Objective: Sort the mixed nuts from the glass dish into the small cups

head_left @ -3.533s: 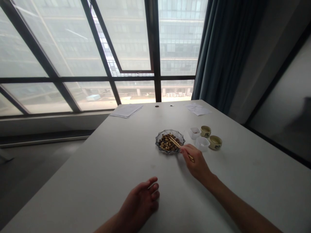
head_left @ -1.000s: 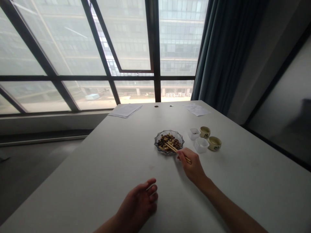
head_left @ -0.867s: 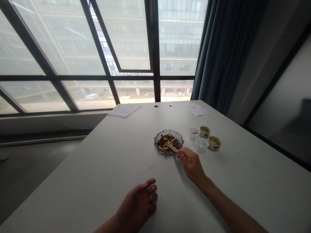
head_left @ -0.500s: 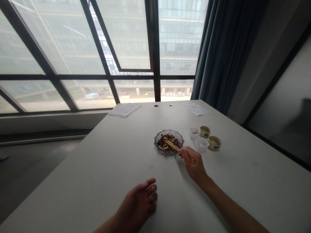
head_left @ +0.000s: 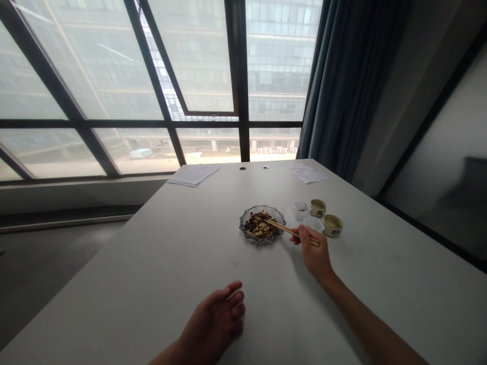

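My right hand (head_left: pixel 314 249) grips a pair of wooden chopsticks (head_left: pixel 288 230), held low over the table. Their tips reach over a scalloped glass bowl (head_left: pixel 243 234) filled with a mix of dark and pale nuts or beans (head_left: pixel 262 226). Whether the tips pinch a piece is too small to tell. My left hand (head_left: pixel 216 319) rests on its side at the front of the table, fingers loosely curved and holding nothing. Just beyond my right hand stand two small white plastic cups (head_left: pixel 301 211), the nearer one partly covered by the hand.
Two beige ceramic cups with dark characters, a far one (head_left: pixel 318 207) and a near one (head_left: pixel 333 226), stand right of the plastic cups. Paper sheets (head_left: pixel 194 175) lie at the white table's (head_left: pixel 171 243) far left corner, more papers (head_left: pixel 307 174) at its far right. Windows and a curtain (head_left: pixel 335 91) rise behind.
My right hand has moved right with the chopsticks, whose tips have shifted from the bowl's middle toward its right side. The left hand stays nearly in place.
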The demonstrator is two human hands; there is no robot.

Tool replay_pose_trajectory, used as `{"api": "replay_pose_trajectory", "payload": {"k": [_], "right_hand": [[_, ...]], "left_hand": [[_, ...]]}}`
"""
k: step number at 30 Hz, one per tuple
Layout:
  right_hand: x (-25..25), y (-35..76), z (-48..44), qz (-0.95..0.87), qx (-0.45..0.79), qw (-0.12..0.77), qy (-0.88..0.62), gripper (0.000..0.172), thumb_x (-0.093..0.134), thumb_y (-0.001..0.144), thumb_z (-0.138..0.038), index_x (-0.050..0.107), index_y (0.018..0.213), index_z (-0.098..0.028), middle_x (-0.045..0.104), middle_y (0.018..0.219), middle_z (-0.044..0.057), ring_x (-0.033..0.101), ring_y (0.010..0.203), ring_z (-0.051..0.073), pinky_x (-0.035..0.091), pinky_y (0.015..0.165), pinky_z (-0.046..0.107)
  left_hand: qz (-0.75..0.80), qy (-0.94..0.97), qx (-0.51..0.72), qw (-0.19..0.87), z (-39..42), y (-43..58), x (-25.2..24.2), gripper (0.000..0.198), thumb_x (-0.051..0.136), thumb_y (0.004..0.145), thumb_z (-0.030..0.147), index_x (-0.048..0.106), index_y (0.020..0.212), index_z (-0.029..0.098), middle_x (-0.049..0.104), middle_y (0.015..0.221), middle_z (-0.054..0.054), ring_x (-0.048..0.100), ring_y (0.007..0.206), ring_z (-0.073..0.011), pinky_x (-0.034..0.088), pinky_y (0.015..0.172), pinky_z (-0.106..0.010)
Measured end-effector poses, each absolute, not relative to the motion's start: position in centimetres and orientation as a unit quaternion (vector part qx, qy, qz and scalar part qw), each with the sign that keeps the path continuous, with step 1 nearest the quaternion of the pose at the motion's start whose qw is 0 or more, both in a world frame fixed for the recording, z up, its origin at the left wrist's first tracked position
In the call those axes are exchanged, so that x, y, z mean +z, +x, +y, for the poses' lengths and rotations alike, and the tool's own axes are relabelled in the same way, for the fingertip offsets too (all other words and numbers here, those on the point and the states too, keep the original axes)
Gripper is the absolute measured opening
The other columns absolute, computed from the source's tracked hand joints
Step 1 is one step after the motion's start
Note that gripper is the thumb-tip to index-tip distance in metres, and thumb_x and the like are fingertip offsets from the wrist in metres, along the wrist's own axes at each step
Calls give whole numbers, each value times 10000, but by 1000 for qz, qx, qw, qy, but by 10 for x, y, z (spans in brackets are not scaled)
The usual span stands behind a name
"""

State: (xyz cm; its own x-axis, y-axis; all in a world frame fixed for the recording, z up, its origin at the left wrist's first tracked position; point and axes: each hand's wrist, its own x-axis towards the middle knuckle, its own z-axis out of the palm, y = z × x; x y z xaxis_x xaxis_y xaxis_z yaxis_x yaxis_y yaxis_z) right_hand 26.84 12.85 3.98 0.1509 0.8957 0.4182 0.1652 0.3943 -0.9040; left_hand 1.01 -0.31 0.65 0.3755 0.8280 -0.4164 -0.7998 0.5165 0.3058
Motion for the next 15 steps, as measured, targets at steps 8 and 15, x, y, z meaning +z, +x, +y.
{"api": "replay_pose_trajectory", "payload": {"k": [8,15], "right_hand": [[38,280,135,-570,303,600,-473,481,548,977,-560,758,881,-139,719,687,71,682,625,199,535,583,298],[40,288,137,-582,312,577,-481,473,561,968,-567,744,847,-148,709,677,70,654,593,190,520,547,290]], "left_hand": [[270,22,488,830,-3,9,5,294,799,750,164,654,1005,156,604,770,6,532,630,-139,350,553,-252],[265,21,486,833,-4,9,5,275,788,767,162,662,1011,160,605,775,7,530,632,-137,349,553,-252]]}}
